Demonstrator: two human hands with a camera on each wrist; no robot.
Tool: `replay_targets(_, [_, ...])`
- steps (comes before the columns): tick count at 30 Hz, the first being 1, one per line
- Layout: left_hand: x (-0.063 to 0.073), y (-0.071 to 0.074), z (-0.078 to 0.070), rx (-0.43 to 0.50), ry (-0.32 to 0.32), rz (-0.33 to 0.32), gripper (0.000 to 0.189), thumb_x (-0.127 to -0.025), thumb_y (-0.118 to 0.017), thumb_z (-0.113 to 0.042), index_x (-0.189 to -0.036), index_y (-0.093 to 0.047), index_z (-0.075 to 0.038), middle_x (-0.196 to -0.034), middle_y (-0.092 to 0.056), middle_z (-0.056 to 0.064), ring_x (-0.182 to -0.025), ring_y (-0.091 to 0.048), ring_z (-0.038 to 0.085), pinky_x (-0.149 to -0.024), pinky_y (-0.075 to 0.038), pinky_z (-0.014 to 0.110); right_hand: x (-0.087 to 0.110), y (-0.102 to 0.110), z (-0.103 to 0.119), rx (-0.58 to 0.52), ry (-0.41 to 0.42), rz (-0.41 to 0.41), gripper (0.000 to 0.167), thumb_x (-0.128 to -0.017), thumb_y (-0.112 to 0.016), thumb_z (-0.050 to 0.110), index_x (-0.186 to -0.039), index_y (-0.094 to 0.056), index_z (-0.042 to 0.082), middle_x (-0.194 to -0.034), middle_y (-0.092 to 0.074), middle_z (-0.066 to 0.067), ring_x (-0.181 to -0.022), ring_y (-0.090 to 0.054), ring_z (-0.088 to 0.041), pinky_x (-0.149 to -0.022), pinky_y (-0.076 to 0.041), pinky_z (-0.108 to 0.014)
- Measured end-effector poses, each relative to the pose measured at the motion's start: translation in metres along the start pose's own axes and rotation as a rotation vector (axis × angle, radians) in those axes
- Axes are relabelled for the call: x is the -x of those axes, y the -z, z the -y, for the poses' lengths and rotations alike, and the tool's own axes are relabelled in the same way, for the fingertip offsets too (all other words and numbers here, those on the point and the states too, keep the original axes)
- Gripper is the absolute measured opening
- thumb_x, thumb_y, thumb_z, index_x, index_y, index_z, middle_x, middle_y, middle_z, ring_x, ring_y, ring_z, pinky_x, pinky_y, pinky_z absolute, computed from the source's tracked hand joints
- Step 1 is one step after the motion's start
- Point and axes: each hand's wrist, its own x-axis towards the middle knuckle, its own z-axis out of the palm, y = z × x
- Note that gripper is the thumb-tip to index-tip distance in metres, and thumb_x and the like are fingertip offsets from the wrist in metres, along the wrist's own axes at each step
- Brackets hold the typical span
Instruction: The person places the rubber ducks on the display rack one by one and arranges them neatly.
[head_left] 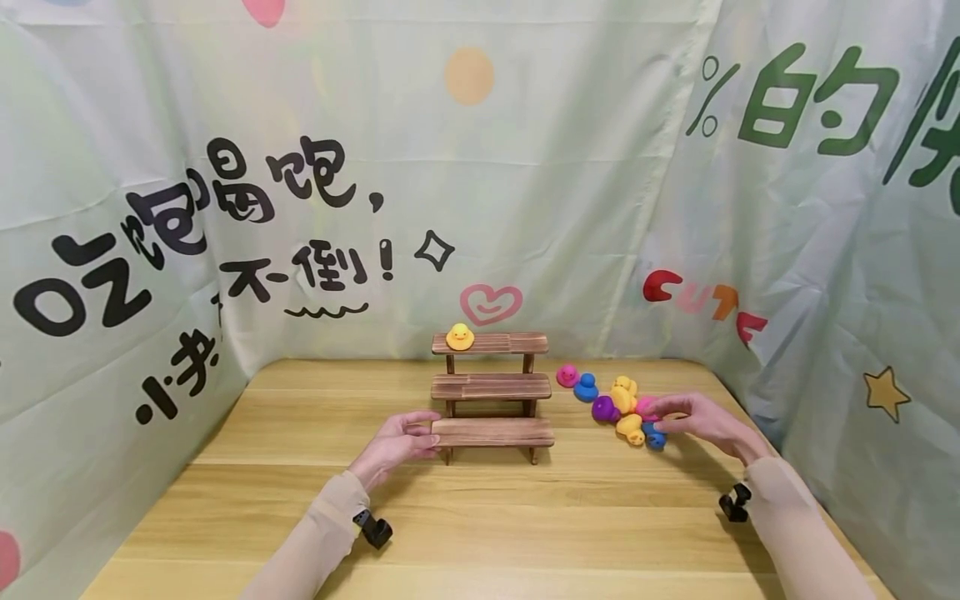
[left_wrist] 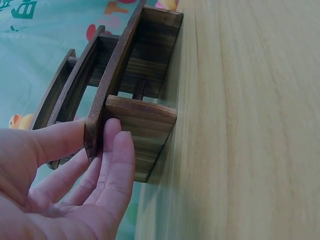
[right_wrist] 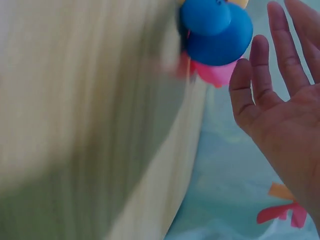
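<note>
A brown wooden three-tier stand (head_left: 491, 431) is on the table, and a yellow rubber duck (head_left: 460, 337) sits at the left end of its top step. My left hand (head_left: 399, 442) pinches the left end of the lowest step, thumb above and fingertips under the board (left_wrist: 102, 100). To the right of the stand lies a cluster of rubber ducks. My right hand (head_left: 697, 417) is over its right side, fingers extended beside a blue duck (right_wrist: 217, 32) and a pink duck (right_wrist: 217, 74).
Also in the cluster are a purple duck (head_left: 604, 408), several yellow ducks (head_left: 630, 428), another blue duck (head_left: 586, 387) and a magenta duck (head_left: 567, 376). A printed cloth (head_left: 570, 208) hangs round the back and sides of the wooden table (head_left: 525, 533).
</note>
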Motion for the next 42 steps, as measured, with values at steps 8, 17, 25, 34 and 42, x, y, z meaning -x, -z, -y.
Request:
replay_targets(8, [0.000,-0.001,0.001,-0.002,0.008,-0.004,0.050,-0.088,-0.064,0.009,-0.135,-0.050,0.007,-0.102,-0.065,0.015,-0.084,-0.069,0.018,-0.087,-0.062,0.040,0.007,0.000,-0.011,0.066,-0.007,-0.024,0.034,-0.089,-0.072,0.019,-0.119,-0.068,0.003,-0.124,-0.066,-0.017,-0.119,-0.055,-0.034,-0.097,-0.048,-0.037])
replay_targets(17, [0.001,-0.001,-0.002,-0.006,0.017,-0.003,0.049,-0.089,-0.064,0.008,-0.136,-0.050,0.006,-0.106,-0.064,0.017,-0.086,-0.069,0.020,-0.087,-0.062,0.040,0.003,0.001,-0.017,0.123,0.043,0.047,0.029,-0.089,-0.072,0.018,-0.114,-0.070,0.003,-0.116,-0.070,-0.014,-0.109,-0.061,-0.024,-0.089,-0.050,-0.022])
replay_targets(25, [0.001,-0.001,-0.003,0.008,0.023,0.001,0.049,-0.089,-0.064,0.007,-0.136,-0.050,0.006,-0.102,-0.064,0.013,-0.083,-0.069,0.018,-0.086,-0.062,0.040,0.000,-0.002,-0.018,0.090,-0.008,0.111,0.036,-0.089,-0.072,0.018,-0.121,-0.066,0.003,-0.121,-0.064,-0.016,-0.104,-0.056,-0.020,-0.083,-0.050,-0.021])
replay_targets(34, [0.002,-0.002,-0.004,0.010,0.022,0.009,0.049,-0.089,-0.062,0.009,-0.136,-0.050,0.007,-0.102,-0.063,0.014,-0.085,-0.069,0.018,-0.089,-0.061,0.041,0.001,0.000,-0.021,-0.005,0.023,0.188,0.031,-0.090,-0.070,0.010,-0.114,-0.059,-0.006,-0.113,-0.062,-0.016,-0.094,-0.055,-0.010,-0.079,-0.050,-0.019])
replay_targets(42, [0.003,-0.002,-0.004,0.019,0.027,0.008,0.049,-0.089,-0.062,0.009,-0.136,-0.049,0.007,-0.101,-0.063,0.013,-0.084,-0.069,0.019,-0.088,-0.062,0.040,0.000,0.001,-0.015,-0.022,-0.037,0.145,0.032,-0.089,-0.071,0.011,-0.107,-0.050,-0.004,-0.105,-0.055,-0.012,-0.092,-0.053,-0.020,-0.072,-0.054,-0.028])
